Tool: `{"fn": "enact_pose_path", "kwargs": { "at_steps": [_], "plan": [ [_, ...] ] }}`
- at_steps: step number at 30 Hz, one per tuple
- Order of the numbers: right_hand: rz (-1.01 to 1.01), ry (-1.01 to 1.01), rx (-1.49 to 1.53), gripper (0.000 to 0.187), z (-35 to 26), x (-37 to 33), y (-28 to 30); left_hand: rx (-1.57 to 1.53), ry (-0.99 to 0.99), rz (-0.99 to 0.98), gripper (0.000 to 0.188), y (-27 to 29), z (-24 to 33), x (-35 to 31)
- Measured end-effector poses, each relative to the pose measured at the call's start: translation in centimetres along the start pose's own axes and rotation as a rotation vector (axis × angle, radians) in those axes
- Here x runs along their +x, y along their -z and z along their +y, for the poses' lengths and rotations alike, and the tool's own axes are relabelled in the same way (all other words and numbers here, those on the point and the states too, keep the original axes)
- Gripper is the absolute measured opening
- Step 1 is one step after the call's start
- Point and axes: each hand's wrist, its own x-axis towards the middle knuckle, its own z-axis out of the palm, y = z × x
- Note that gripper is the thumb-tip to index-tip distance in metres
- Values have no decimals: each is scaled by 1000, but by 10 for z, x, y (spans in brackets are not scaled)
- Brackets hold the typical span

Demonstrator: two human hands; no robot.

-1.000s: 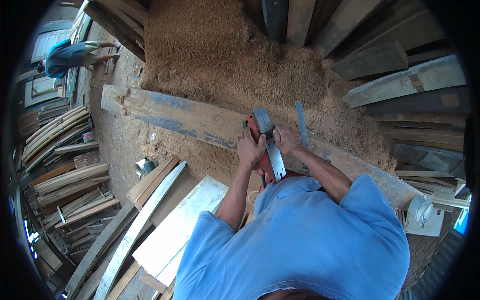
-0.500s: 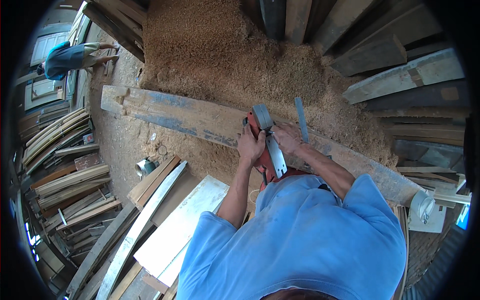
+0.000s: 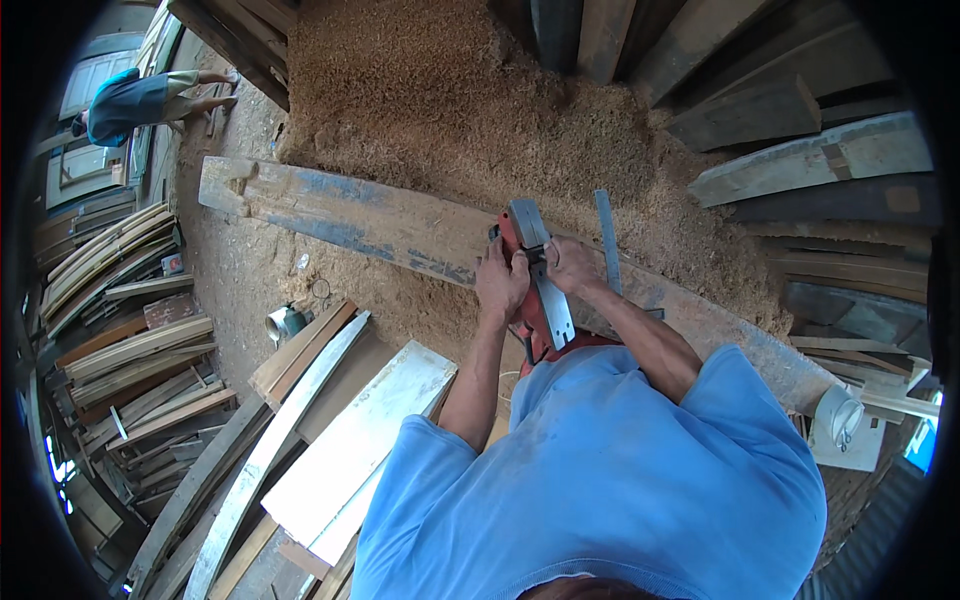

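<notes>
Nearest: blue shirt (image 3: 600,450), wearer bent forward, both forearms reaching ahead. Left hand (image 3: 500,284) wrapped on the red side of the planer (image 3: 554,312), grasping it, thumb by the sole's edge. Right hand (image 3: 572,266) at the dark slot midway along the sole, fingers curled in; cannot tell whether they pinch a small tool or only press, tips hidden.

Planer position: in front of the lap, over the plank (image 3: 340,212), bare metal sole turned up toward the camera.

Progress, judged: work at the slot under way, not finished, since both hands are on it. Done: planer turned over, slot exposed. Left: whatever fixing the slot needs; hands not yet clear, sole not yet down on wood. Cutter's setting unreadable from here. Plank keeps blue-grey patches toward its left end, so its face is not uniformly bare.

Just right of the right hand, a narrow metal strip (image 3: 607,235) crosses the plank's far edge. White board (image 3: 350,460) to the left of the shirt. Beyond the plank: thick heap of shavings (image 3: 400,90).

Farthest: stacked timber (image 3: 140,350) at left; co-worker (image 3: 130,105) bent over, upper left, well apart.
</notes>
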Motion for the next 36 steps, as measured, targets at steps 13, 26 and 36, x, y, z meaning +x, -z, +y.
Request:
{"fn": "enact_pose_path", "kwargs": {
  "at_steps": [13,26,36],
  "plan": [
    [19,415,-227,27,22,-22,7,4,28,17,45,-1,9,0],
    [160,385,-111,16,3,-5,-12,-6,197,-18,53,18,25,-4],
    [122,215,-203,23,-20,-18,-4,-70,152,41,49,15,22,-11]
  ]
}}
